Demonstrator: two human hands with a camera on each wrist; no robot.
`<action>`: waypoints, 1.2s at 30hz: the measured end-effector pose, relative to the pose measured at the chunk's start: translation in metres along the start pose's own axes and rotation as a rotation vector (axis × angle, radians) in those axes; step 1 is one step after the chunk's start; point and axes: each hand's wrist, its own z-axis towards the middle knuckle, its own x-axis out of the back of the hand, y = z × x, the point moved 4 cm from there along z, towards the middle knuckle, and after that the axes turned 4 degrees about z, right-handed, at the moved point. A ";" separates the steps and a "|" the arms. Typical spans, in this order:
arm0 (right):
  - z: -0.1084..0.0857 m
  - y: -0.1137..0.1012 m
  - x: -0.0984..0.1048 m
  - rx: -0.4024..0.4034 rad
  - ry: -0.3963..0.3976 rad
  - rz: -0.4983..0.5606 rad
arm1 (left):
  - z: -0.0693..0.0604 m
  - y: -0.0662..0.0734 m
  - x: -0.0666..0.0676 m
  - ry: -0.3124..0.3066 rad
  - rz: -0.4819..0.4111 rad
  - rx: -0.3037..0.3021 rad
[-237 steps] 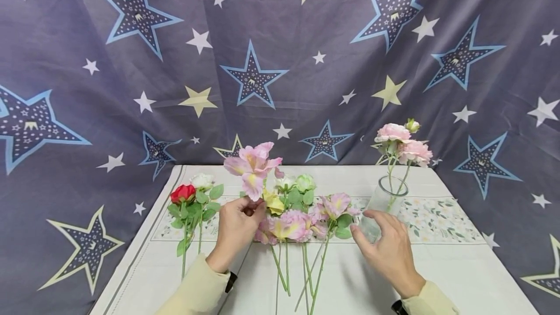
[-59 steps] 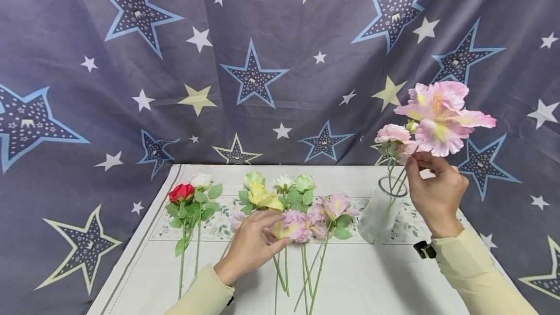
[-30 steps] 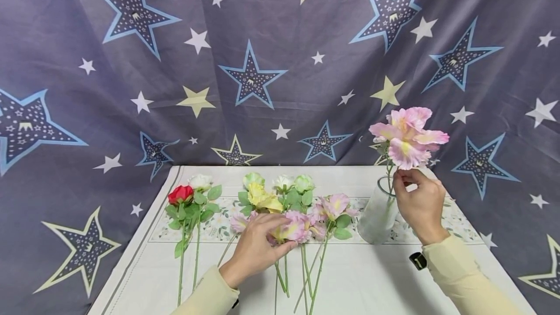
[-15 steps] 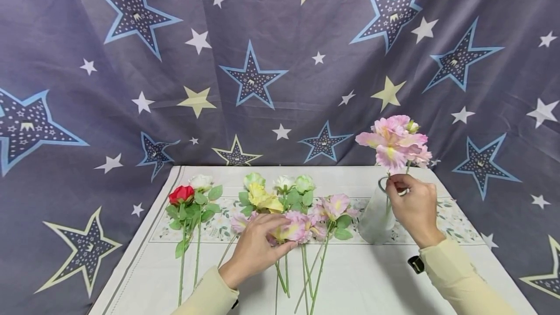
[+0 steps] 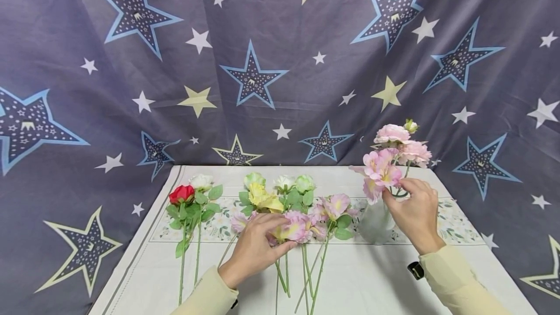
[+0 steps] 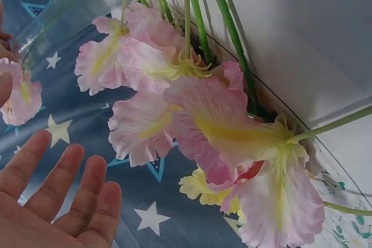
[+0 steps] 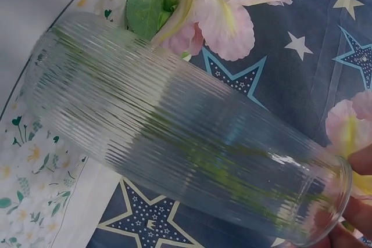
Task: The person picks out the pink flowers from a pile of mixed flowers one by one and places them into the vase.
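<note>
The glass vase (image 5: 375,227) at right held pale-pink flowers (image 5: 392,133); the right hand (image 5: 414,213) touched a pink-yellow bloom (image 5: 379,169) at its rim, pinch unclear. The left hand (image 5: 255,245) spread near lying blooms (image 5: 298,226).

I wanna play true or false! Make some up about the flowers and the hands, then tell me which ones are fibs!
1. The right hand is beside a pink-and-yellow flower at the top of the glass vase. True.
2. The red rose is in the vase. False: the red rose lies on the table.
3. The left hand is holding the vase. False: the left hand is by the flowers on the table.
4. Green stems show through the glass. True.
5. The backdrop is covered in hearts. False: the backdrop has stars.
</note>
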 end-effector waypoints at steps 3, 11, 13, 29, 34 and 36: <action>-0.002 0.000 0.002 -0.017 0.009 0.002 | 0.000 0.000 0.000 -0.002 0.005 0.002; -0.010 -0.003 0.009 -0.038 0.060 0.010 | 0.001 -0.001 0.001 -0.011 0.008 0.016; -0.013 -0.004 0.011 -0.036 0.077 0.014 | 0.000 -0.001 0.002 -0.024 -0.007 0.034; -0.037 -0.024 0.012 -0.034 0.090 0.043 | -0.002 -0.020 0.021 0.073 0.081 0.128; -0.043 -0.031 0.007 -0.023 0.035 0.057 | -0.003 -0.027 0.027 0.103 0.095 0.170; -0.046 -0.033 0.005 -0.015 0.007 0.056 | -0.004 -0.030 0.030 0.112 0.102 0.190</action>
